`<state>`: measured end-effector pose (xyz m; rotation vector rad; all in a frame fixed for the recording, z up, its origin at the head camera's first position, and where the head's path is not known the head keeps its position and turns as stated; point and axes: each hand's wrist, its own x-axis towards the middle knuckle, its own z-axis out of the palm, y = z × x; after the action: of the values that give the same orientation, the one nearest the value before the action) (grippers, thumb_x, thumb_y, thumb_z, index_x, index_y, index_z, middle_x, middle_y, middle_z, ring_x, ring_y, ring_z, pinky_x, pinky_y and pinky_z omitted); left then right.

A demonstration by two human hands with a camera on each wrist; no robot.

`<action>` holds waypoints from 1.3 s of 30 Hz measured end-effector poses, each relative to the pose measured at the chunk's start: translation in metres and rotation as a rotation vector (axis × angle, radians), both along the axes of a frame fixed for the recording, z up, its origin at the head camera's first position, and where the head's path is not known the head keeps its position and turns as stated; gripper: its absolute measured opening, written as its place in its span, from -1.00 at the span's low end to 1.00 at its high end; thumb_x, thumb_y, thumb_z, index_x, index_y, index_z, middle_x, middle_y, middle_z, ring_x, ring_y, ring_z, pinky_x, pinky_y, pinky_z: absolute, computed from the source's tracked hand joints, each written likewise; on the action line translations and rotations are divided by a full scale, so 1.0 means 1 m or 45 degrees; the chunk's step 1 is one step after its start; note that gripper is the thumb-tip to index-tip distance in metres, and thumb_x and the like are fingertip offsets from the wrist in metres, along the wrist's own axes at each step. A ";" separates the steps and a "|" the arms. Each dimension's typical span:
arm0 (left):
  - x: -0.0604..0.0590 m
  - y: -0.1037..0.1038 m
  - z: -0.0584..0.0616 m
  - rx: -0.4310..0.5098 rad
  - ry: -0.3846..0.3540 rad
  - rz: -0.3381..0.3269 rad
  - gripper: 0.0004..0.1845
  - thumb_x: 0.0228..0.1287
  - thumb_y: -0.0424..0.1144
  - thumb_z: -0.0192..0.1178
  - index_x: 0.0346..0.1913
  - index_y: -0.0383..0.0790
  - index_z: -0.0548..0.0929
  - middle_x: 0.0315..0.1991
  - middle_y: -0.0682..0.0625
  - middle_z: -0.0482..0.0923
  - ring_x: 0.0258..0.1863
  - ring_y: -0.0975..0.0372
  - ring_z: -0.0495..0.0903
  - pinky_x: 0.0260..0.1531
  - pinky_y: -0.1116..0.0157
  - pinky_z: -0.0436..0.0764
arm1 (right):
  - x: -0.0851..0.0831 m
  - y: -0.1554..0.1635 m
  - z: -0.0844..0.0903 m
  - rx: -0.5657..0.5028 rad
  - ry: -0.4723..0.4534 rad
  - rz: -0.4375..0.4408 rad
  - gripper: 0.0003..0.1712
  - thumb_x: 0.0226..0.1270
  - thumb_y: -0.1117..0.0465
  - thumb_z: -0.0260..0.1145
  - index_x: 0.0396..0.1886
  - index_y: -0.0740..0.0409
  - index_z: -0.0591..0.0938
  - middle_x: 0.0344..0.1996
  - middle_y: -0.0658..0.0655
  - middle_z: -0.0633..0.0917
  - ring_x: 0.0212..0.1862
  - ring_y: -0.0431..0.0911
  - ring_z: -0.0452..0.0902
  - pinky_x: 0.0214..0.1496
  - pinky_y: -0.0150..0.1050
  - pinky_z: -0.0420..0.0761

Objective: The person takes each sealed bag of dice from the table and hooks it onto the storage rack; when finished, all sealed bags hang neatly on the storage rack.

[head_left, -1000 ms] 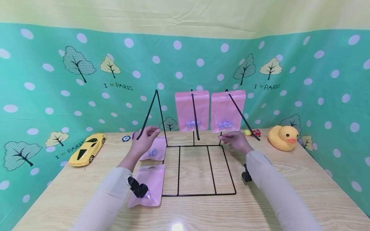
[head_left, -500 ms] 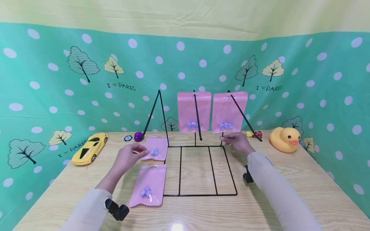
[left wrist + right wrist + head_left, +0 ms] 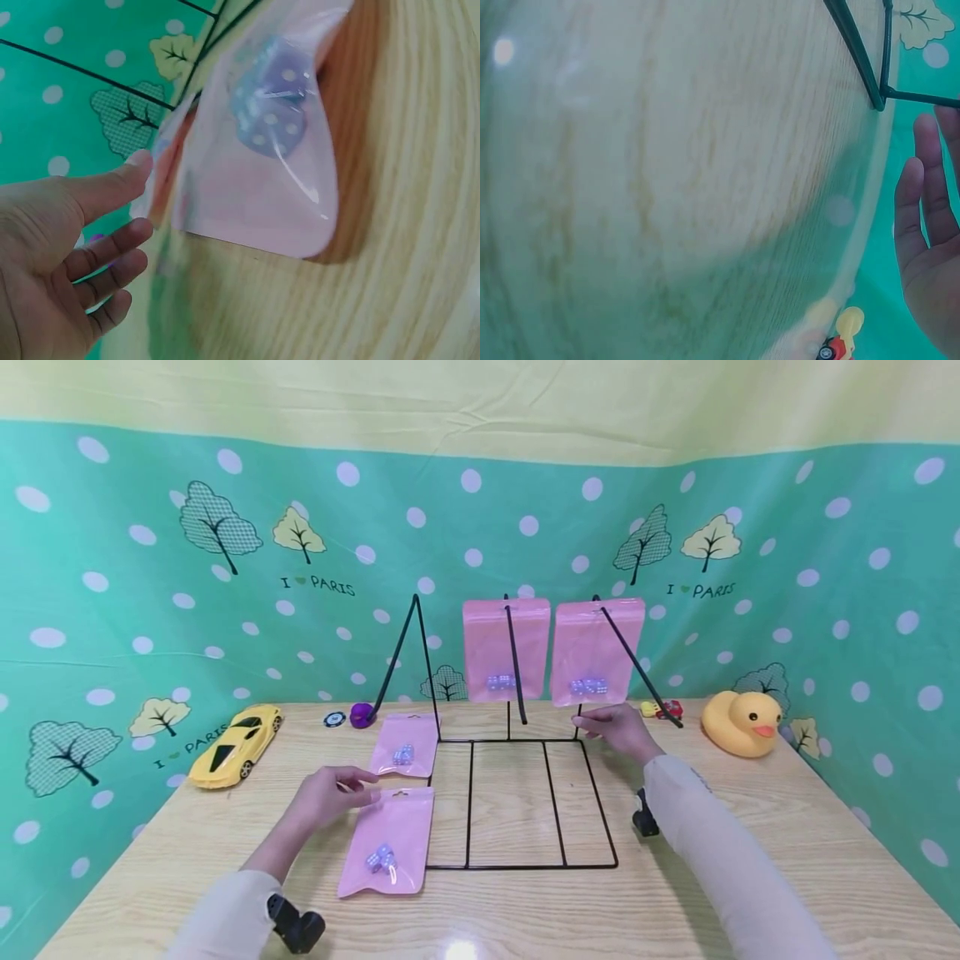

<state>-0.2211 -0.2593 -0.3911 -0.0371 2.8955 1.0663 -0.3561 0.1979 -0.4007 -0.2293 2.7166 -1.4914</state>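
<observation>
A black wire display rack [image 3: 469,810] stands on the table. Two pink zip pouches with dice inside hang from its prongs: a middle pouch [image 3: 506,643] and a right pouch [image 3: 597,647]. My right hand [image 3: 619,728] pinches the rack's right upright just below the right pouch; its thumb is outside the right wrist view. Flat on the table, left of the base, lie a rear pouch [image 3: 406,743] and a front pouch [image 3: 392,843], also with dice. My left hand [image 3: 330,797] is at the front pouch's top left corner, fingers loosely bent, holding nothing.
The rack's left prong [image 3: 396,652] has no pouch and juts toward me. A yellow toy car [image 3: 236,747], a poker chip [image 3: 334,719] and a purple rubber duck [image 3: 362,715] are back left. A yellow duck [image 3: 741,724] and small red toy [image 3: 667,709] are back right.
My left hand has come down from beside the left prong, past the rear pouch, to the front pouch. My right hand stays at the rack's upright. The view has shifted slightly.
</observation>
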 end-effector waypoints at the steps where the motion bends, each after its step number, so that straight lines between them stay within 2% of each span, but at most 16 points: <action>1: 0.000 0.000 -0.002 -0.001 -0.008 -0.004 -0.64 0.22 -0.19 0.46 0.06 -0.22 0.75 -0.23 -0.03 0.64 -0.25 0.13 0.55 -0.33 0.26 0.53 | 0.000 0.000 0.000 -0.002 0.001 0.005 -0.53 0.40 -0.03 0.41 0.07 0.25 0.74 -0.07 0.22 0.78 -0.16 -0.01 0.74 -0.08 -0.18 0.65; 7: 0.002 0.006 -0.007 -0.056 -0.051 -0.021 -0.62 0.17 -0.23 0.49 0.06 -0.20 0.75 -0.26 -0.03 0.57 -0.28 0.14 0.48 -0.30 0.23 0.49 | 0.001 0.001 0.000 -0.045 -0.003 0.016 -0.56 0.41 0.02 0.41 0.07 0.26 0.73 -0.06 0.23 0.78 -0.16 0.01 0.73 -0.11 -0.17 0.68; 11: 0.002 0.009 -0.007 -0.142 0.003 -0.076 -0.61 0.14 -0.24 0.51 0.05 -0.20 0.74 -0.29 -0.02 0.54 -0.29 0.14 0.46 -0.25 0.20 0.47 | 0.001 0.001 0.000 -0.054 0.003 0.013 -0.58 0.41 0.04 0.41 0.06 0.27 0.73 -0.07 0.25 0.78 -0.17 0.01 0.73 -0.15 -0.18 0.68; 16: 0.001 0.010 -0.007 -0.193 0.045 -0.120 -0.63 0.14 -0.26 0.51 0.02 -0.20 0.73 -0.29 -0.03 0.53 -0.30 0.14 0.46 -0.26 0.18 0.49 | 0.001 0.000 0.000 -0.052 0.000 0.007 -0.58 0.41 0.03 0.41 0.06 0.26 0.74 -0.07 0.26 0.77 -0.17 0.02 0.73 -0.15 -0.17 0.68; 23: -0.002 0.011 -0.008 -0.267 0.105 -0.151 -0.72 0.06 -0.26 0.55 -0.21 -0.16 0.67 -0.27 -0.06 0.50 -0.29 0.13 0.50 -0.23 0.10 0.57 | 0.002 0.000 0.001 -0.054 -0.008 0.017 -0.57 0.41 0.02 0.41 0.07 0.26 0.73 -0.06 0.26 0.77 -0.14 0.05 0.72 -0.14 -0.14 0.70; 26: -0.003 0.012 -0.007 -0.264 0.105 -0.167 -0.71 0.05 -0.26 0.56 -0.26 -0.15 0.61 -0.30 -0.03 0.52 -0.32 0.15 0.48 -0.23 0.12 0.57 | 0.002 0.000 0.001 -0.059 0.001 0.011 -0.58 0.40 0.03 0.42 0.05 0.27 0.74 -0.08 0.27 0.77 -0.17 0.04 0.72 -0.17 -0.16 0.70; 32: -0.005 0.012 -0.005 -0.265 0.047 -0.217 -0.72 0.13 -0.26 0.51 -0.18 -0.14 0.61 -0.39 0.04 0.54 -0.38 0.18 0.46 -0.30 0.20 0.51 | 0.002 0.000 0.000 -0.075 0.018 0.017 -0.59 0.41 0.06 0.42 0.05 0.30 0.73 -0.08 0.29 0.77 -0.18 0.06 0.73 -0.19 -0.18 0.69; 39: -0.006 0.007 0.010 -0.214 0.012 -0.267 -0.82 0.21 -0.29 0.45 -0.15 -0.16 0.73 -0.32 0.04 0.62 -0.32 0.19 0.53 -0.24 0.16 0.58 | 0.000 0.001 -0.001 -0.039 -0.002 0.013 -0.54 0.41 0.00 0.41 0.07 0.28 0.73 -0.06 0.27 0.77 -0.16 0.01 0.72 -0.16 -0.19 0.69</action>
<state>-0.2276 -0.2523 -0.3810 0.2587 2.9086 0.7906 -0.3557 0.1989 -0.4017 -0.2420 2.6889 -1.5304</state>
